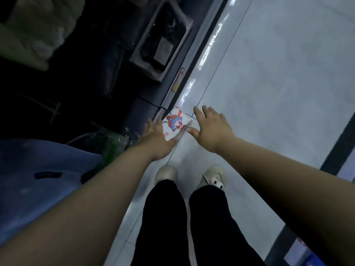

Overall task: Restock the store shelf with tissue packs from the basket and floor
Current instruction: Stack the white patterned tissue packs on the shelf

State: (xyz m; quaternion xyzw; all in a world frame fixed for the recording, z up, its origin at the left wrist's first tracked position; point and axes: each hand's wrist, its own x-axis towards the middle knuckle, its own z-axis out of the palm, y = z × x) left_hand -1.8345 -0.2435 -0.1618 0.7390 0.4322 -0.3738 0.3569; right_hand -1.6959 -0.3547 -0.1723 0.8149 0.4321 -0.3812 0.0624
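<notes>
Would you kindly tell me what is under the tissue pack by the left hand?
Pale floor tiles show around the tissue pack. The spot directly beneath it is covered, and the left hand hides its lower-left edge, so whether it rests on the floor is unclear.

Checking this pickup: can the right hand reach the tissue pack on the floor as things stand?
Probably yes. The right hand is open just beside the tissue pack, with only bare floor between them; the left hand is at the pack's far side.
</notes>
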